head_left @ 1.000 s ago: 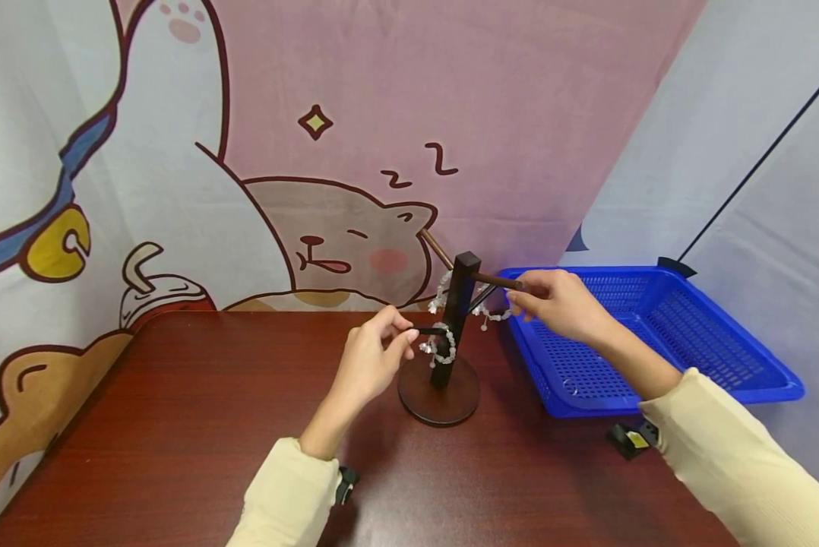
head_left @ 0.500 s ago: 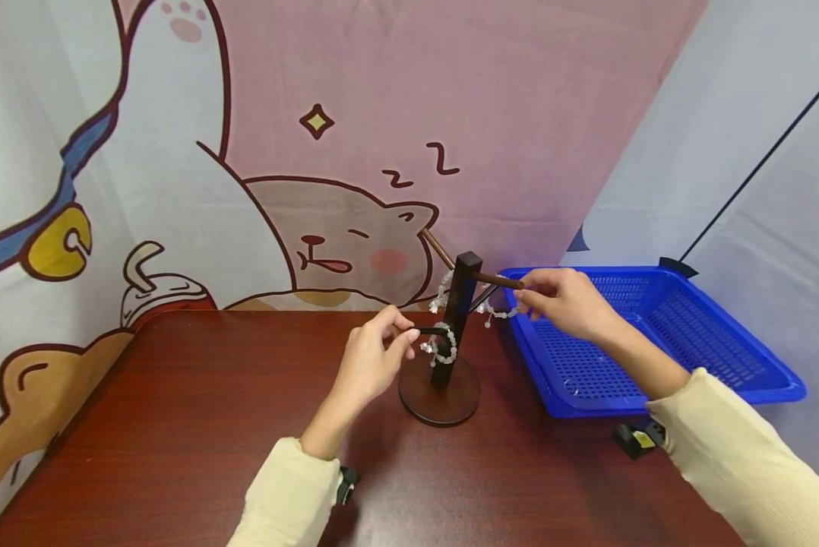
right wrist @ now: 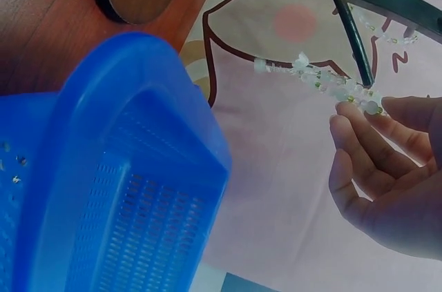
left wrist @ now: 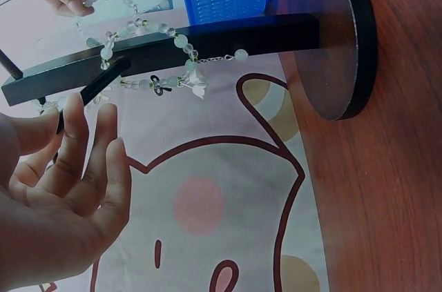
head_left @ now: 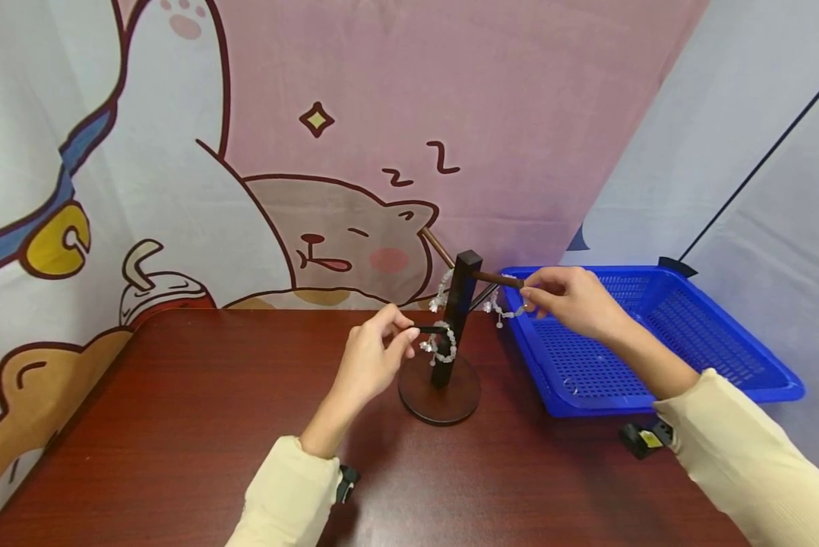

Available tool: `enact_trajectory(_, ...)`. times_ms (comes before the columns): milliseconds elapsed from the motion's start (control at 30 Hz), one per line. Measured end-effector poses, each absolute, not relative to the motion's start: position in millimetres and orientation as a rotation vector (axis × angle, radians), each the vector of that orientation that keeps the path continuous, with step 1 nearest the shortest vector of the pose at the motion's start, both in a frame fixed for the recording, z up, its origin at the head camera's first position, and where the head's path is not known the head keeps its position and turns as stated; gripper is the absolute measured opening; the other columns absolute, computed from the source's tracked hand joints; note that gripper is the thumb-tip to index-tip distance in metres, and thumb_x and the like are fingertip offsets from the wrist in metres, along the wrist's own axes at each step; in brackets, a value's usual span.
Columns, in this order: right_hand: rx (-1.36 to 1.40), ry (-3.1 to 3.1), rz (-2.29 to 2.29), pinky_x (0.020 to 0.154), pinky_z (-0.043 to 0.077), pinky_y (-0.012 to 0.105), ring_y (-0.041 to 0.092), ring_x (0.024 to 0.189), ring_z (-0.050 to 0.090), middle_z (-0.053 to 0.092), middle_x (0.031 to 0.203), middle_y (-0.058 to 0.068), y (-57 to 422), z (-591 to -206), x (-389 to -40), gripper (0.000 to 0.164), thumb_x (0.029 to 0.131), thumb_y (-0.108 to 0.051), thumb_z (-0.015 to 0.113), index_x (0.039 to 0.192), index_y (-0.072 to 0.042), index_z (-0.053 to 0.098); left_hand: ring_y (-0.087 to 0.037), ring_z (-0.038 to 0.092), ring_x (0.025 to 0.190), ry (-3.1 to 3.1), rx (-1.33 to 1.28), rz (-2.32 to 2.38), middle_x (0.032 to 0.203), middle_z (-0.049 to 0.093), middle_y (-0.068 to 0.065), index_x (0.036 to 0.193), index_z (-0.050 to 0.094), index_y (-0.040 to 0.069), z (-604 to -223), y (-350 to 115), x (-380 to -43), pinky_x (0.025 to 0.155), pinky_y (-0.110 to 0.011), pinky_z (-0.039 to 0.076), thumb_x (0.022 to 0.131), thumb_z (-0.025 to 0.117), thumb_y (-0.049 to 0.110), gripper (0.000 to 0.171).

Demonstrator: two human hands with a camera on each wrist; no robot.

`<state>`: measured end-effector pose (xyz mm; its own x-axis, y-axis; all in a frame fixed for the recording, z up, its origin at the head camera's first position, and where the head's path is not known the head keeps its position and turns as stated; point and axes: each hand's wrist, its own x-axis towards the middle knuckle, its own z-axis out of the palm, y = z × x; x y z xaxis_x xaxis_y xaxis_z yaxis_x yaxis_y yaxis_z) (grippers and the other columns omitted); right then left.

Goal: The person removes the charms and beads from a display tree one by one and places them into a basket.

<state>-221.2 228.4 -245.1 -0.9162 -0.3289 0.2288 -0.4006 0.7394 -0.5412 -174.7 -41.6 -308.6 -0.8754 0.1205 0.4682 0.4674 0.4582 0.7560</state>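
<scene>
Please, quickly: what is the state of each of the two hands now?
Left hand: pinches the tip of the stand's lower peg.
Right hand: pinches a beaded bracelet at the right peg.

- Table (head_left: 177, 425): dark red-brown wood grain.
- Stand (head_left: 441, 395): round base flat on the table, about centre, post upright.
- Basket (head_left: 738, 372): blue, perforated, at 3 o'clock of the stand, just beside its base.
- Small black item (head_left: 640, 439): at the basket's 6 o'clock, on the table; kind unclear.

On the counter (head_left: 177, 425) the stand (head_left: 444, 380) sits mid-back; the basket (head_left: 656, 334) lies right of it, bracelets (head_left: 440, 343) on its pegs.
</scene>
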Motion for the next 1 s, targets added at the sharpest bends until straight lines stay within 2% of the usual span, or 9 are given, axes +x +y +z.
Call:
enact_trajectory(467,0.562,-2.828,0.901,0.059,0.044,0.028,0.017,0.067,0.059,0.064,0.074,0.007,240.5,-239.9,-212.9,0.021,0.092,-0.022,0.055,0.090,-0.005,0.066,-0.009,0.049,0.051,-2.366,-0.494,-1.368,0.058,0.059,0.003,0.083,0.058,0.009,-308.8,-41.3,-175.3,0.050,-0.026,0.035,0.087,0.061,0.009,0.005)
enact_trajectory(700,0.584,-2.797,0.914,0.056,0.043,0.025,0.014,0.063,0.058,0.063,0.071,0.001,256.3,-240.1,-204.2,0.018,0.091,-0.020,0.056,0.089,-0.005,0.066,-0.009,0.049,0.051,-2.376,-0.486,-1.374,0.058,0.059,0.003,0.084,0.058,0.009,-308.4,-41.0,-174.5,0.050,-0.026,0.035,0.087,0.061,0.009,0.005)
enact_trajectory(1000,0.556,-2.828,0.897,0.052,0.042,0.026,0.013,0.062,0.058,0.063,0.071,0.001,284.0,-247.5,-191.3,0.018,0.092,-0.018,0.055,0.091,-0.004,0.065,-0.009,0.051,0.053,-2.366,-0.495,-1.369,0.058,0.060,0.003,0.084,0.057,0.009,-308.7,-41.0,-174.4,0.052,-0.027,0.037,0.087,0.061,0.009,0.005)
